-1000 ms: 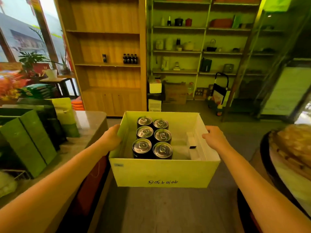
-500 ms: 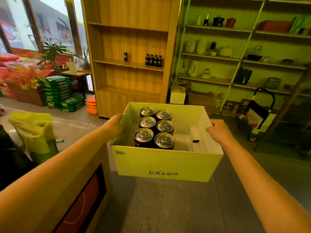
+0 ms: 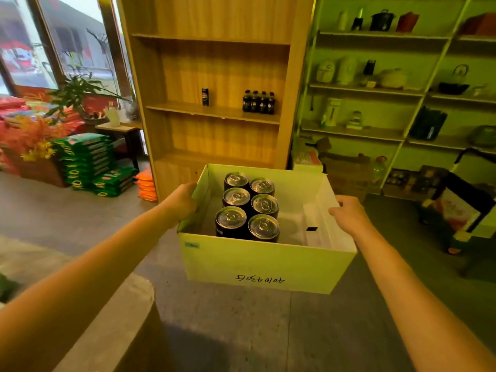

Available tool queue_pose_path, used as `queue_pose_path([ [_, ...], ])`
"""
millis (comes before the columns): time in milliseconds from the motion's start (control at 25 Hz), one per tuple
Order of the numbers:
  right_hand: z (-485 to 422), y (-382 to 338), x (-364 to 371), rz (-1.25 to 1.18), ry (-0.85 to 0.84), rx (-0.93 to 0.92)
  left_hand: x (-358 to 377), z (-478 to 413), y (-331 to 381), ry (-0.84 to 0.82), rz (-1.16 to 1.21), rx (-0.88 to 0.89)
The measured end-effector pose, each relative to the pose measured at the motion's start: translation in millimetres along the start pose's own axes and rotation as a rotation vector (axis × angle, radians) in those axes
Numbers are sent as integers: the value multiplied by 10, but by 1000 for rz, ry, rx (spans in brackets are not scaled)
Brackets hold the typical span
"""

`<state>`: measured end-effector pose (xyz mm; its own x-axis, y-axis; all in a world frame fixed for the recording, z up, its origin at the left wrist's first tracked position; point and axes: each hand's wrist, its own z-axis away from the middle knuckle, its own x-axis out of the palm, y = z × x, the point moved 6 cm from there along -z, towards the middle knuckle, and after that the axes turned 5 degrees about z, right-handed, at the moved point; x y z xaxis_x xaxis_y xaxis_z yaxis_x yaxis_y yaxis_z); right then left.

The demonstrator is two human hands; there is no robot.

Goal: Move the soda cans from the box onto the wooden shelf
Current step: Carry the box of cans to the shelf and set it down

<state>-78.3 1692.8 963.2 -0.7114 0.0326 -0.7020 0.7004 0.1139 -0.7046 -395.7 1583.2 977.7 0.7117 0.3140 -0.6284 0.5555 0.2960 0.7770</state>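
An open pale cardboard box [image 3: 265, 261] with handwriting on its near wall is held up above the grey floor [image 3: 228, 318] by both hands. The left hand [image 3: 182, 202] grips the box's left wall, fingers curled under and out of sight, so how they lie cannot be told. The right hand [image 3: 349, 214] clasps the right wall's rim, its fingers [image 3: 335, 210] pressed together over the edge.

Inside the box, six dark soda cans with silver tops [image 3: 248, 206] stand upright in two rows of three, touching one another, crowded toward the left half. The right half holds a white cardboard insert [image 3: 316, 226] with a small black mark; the rest of the bottom is bare.

Straight ahead stands the tall wooden shelf [image 3: 214, 111]. On its middle board a single dark can [image 3: 205, 97] stands upright, and well apart to the right four small dark bottles [image 3: 259, 102] stand in a tight row. The boards above and below carry nothing visible.
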Motion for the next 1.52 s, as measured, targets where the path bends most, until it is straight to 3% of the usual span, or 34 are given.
queue_pose_path([
  [440, -3553, -1282, 1767, -25, -207, -214, -379, -3144, -457, 237, 152, -195],
  [800, -4988, -2671, 3492, -34, -381, -323, -1331, -4731, -1224, 405, 231, -345],
  [1200, -6183, -3819, 5338, -46, -350, -255, -2607, -6932, -2381, 338, 137, -349],
  [1520, -7328, -4164, 6326, -29, -250, -181, -2708, -8774, -2960, 220, 108, -303],
])
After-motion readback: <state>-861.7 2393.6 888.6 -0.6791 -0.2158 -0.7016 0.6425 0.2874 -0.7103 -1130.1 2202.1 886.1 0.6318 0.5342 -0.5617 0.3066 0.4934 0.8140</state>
